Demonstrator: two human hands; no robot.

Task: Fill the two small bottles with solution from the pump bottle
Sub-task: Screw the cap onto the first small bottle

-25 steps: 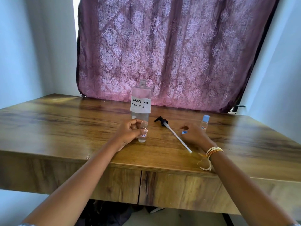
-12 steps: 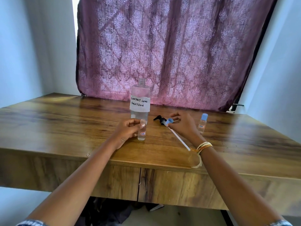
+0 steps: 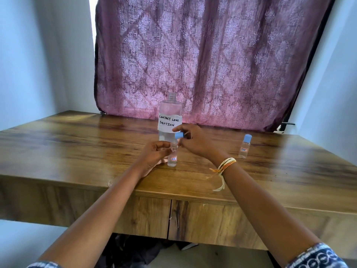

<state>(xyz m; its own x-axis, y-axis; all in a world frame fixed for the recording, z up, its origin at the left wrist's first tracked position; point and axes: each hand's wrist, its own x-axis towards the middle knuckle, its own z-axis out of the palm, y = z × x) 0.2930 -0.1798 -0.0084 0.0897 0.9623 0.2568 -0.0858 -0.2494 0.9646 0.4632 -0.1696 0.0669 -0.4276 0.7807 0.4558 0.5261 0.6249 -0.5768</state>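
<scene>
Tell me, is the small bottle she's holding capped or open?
Open. The left hand steadies the small bottle upright on the table, while the right hand holds its blue cap just above the neck.

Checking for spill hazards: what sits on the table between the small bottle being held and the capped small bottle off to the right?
In the head view, only the right hand and wrist cross above that stretch between the held small bottle and the capped small bottle; the table shows bare wood there.

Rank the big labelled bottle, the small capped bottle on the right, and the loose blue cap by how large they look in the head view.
1. Big labelled bottle, clearly largest.
2. Small capped bottle.
3. Blue cap in the right hand, smallest.
</scene>
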